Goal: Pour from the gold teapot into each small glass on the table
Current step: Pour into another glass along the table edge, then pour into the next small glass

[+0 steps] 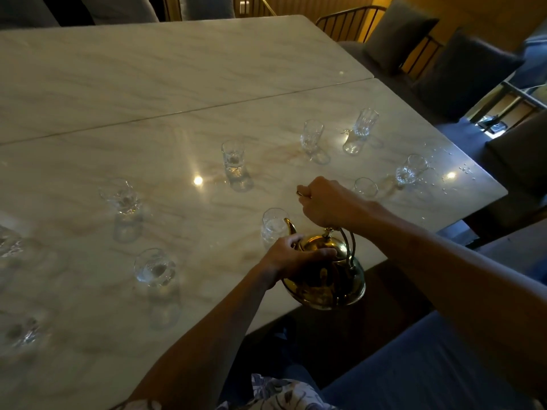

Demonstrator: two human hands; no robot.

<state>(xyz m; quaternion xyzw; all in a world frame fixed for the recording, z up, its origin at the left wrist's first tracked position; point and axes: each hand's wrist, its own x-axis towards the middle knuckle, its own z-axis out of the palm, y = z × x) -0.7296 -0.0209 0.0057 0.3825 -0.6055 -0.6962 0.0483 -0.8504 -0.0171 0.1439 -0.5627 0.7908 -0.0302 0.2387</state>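
Note:
The gold teapot (325, 276) hangs tilted over the near edge of the marble table (177, 84), its curved spout at the rim of a small clear glass (273, 227). My right hand (328, 202) grips the teapot's handle from above. My left hand (296, 257) rests on the lid and body, fingers curled over the top. Several other small glasses stand spread across the table, among them one in the middle (233, 156), one at the near left (155, 267) and one (366, 187) partly hidden behind my right hand.
Water drops lie on the table's right corner (461, 168). Cushioned chairs (461, 72) line the far right side. A blue seat (414, 371) sits below the near edge. A seam runs across the table between its two slabs.

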